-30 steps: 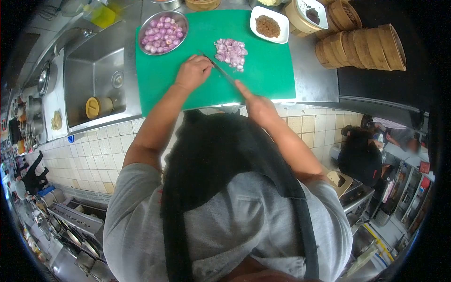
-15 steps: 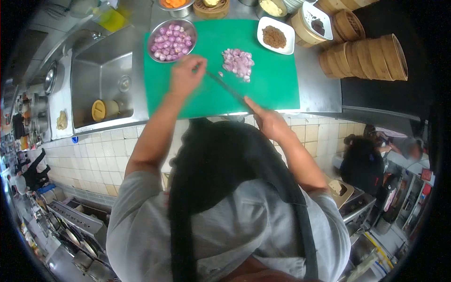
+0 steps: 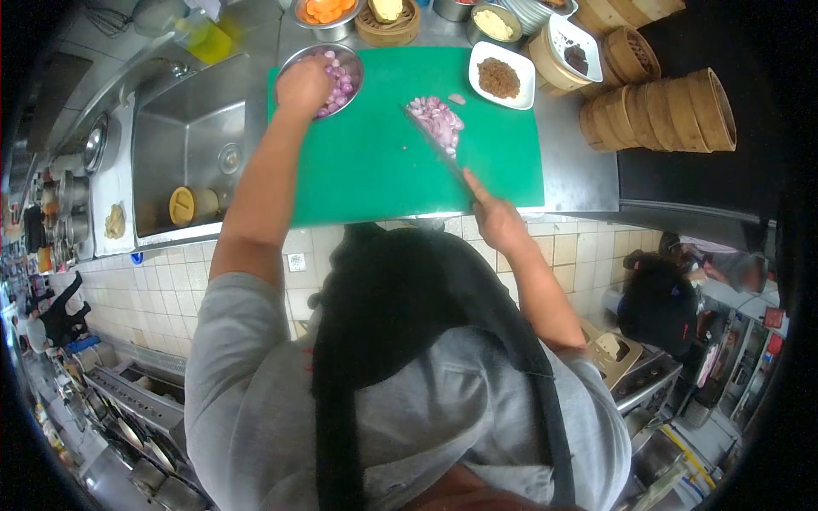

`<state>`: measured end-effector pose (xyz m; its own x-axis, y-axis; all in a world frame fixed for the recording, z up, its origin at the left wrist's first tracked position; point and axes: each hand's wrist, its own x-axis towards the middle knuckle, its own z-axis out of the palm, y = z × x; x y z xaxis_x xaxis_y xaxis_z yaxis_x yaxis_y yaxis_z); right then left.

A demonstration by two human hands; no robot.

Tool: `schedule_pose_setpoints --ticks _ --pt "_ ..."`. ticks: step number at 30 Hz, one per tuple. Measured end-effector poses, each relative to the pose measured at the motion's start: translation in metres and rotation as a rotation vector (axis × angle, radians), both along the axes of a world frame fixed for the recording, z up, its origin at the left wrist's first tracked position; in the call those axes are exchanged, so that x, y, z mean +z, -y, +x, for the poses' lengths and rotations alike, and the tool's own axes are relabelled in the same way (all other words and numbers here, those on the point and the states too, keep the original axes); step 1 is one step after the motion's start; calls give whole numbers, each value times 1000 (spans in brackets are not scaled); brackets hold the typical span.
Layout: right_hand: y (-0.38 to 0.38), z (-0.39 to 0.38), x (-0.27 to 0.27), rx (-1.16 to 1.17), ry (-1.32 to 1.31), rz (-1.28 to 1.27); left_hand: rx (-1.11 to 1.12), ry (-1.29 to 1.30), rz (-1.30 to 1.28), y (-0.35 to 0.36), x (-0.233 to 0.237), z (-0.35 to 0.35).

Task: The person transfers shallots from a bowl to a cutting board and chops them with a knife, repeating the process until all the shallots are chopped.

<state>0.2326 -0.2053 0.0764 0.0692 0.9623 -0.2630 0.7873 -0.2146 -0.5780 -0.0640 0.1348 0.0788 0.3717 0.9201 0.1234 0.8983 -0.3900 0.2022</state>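
A metal bowl [image 3: 359,70] of peeled purple shallots [image 3: 342,85] sits at the back left of the green cutting board [image 3: 366,170]. Reaching into it is my left hand [image 3: 304,83], its fingertips hidden among the shallots. My right hand [image 3: 497,217] is closed round the handle of a knife [image 3: 436,149], index finger stretched along it. The blade lies against the left edge of a pile of sliced shallots [image 3: 438,123]. One loose slice [image 3: 457,99] rests just behind the pile.
A sink [image 3: 183,128] is on the left. Behind and right stand a white dish [image 3: 529,83] of brown granules, a bowl of carrots [image 3: 331,32], a bowl of yellow bits [image 3: 494,24] and bamboo steamers [image 3: 660,111]. Another person [image 3: 656,302] is at the far right.
My left hand has moved left and back into the shallot bowl. The knife has shifted right against the sliced pile, and one slice now lies apart behind it.
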Motion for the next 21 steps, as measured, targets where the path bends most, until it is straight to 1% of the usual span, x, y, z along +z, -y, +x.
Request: schedule_pose_setpoints --ticks 2,5,8,11,14,15,17,18,21 --pt "2 0 -6 14 13 36 55 -101 -93 -2 7 12" --pt "3 -2 -6 9 -11 34 -20 -72 -46 -10 -4 11" --pt "3 0 -8 7 -7 32 12 -15 -100 -3 4 14" --pt "3 0 -10 18 15 54 51 38 -72 8 12 15" --pt "2 1 -10 21 13 35 -18 321 -43 34 16 19" --pt "2 1 -10 20 7 21 -101 380 28 48 11 22" --pt "3 3 -14 31 7 62 -265 497 169 82 -15 31" --pt "4 3 -16 37 8 82 -274 472 84 100 -25 36" --pt "2 1 -8 19 9 -20 -291 449 -102 136 -55 43"
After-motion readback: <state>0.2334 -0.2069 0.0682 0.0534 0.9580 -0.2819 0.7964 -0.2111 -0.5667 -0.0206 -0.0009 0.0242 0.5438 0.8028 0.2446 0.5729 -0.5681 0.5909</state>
